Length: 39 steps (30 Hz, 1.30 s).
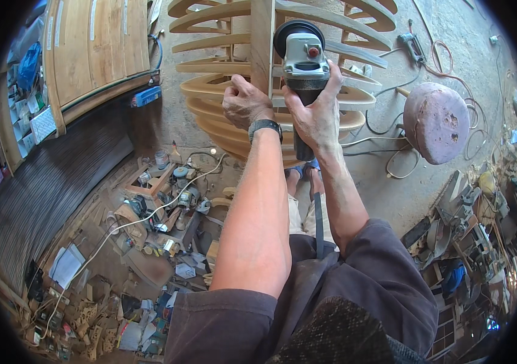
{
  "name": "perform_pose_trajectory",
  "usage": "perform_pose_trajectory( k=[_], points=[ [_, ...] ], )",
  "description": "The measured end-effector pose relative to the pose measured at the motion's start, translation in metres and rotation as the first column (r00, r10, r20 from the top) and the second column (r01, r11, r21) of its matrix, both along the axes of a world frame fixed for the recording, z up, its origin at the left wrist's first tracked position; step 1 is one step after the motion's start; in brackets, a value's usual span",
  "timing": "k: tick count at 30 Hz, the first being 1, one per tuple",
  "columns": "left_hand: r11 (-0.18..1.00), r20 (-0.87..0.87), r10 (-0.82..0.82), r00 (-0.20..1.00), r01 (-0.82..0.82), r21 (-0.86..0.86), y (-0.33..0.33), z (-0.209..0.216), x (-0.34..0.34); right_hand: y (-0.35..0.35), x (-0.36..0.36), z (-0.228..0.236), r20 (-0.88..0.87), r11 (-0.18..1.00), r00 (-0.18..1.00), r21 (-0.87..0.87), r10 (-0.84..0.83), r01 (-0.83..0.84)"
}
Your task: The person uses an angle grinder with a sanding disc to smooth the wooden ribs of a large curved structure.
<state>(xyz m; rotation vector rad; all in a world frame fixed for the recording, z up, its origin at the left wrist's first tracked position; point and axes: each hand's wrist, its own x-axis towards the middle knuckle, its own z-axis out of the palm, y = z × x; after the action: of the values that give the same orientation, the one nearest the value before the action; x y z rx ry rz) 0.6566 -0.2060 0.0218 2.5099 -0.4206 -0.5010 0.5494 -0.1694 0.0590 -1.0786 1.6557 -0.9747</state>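
We hold the grinder (304,65) in our right hand (318,112); its fingers and thumb close around the dark body, below the silver head; the grinder stands lengthwise before us, its round black disc (293,30) at the far end, over the right side of the frame (262,67), near the long middle board; we cannot tell whether the disc touches the wood.

Our left hand (248,104) is at the frame, just left of that board; its fingers are curled in, and we cannot tell whether they grip a rib or only rest there; a watch (265,125) circles our left wrist.

The frame's curved ribs (330,17) spread to both sides of the board, on the near side of which we stand; to the right are a stool (436,123) with a rounded pinkish seat and, farther off, an air gun (412,47) on the floor (372,182); to the left, a blue box (147,96) sits beside the wooden panel (97,39); papers (67,265) lie among the clutter at lower left.
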Motion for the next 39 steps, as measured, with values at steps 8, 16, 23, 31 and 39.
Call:
perform_pose_trajectory(
  k=[8, 16, 23, 31, 39],
  points=[
    [1.0, -0.007, -0.006, 1.0, 0.006, -0.002, 0.001, -0.001, 0.0, 0.0, 0.002, 0.0, -0.08, 1.0, 0.997, -0.018, -0.003, 0.002],
    [1.0, -0.011, -0.01, 1.0, 0.01, 0.025, 0.002, 0.0, -0.001, 0.011, -0.005, -0.014, -0.007, 0.991, 0.995, -0.09, -0.1, 0.099],
    [1.0, -0.022, 0.004, 1.0, -0.003, 0.022, 0.0, 0.001, 0.001, 0.006, 0.0, -0.004, 0.01, 0.999, 1.0, -0.019, -0.025, 0.026],
    [1.0, -0.015, 0.004, 1.0, -0.003, 0.008, 0.001, -0.003, 0.003, 0.009, -0.002, -0.008, -0.103, 0.994, 0.992, -0.091, -0.069, 0.06],
    [1.0, -0.015, -0.005, 1.0, 0.005, 0.013, 0.002, -0.008, 0.002, 0.018, -0.02, -0.011, -0.017, 0.983, 0.986, -0.089, -0.163, 0.161]
  ],
)
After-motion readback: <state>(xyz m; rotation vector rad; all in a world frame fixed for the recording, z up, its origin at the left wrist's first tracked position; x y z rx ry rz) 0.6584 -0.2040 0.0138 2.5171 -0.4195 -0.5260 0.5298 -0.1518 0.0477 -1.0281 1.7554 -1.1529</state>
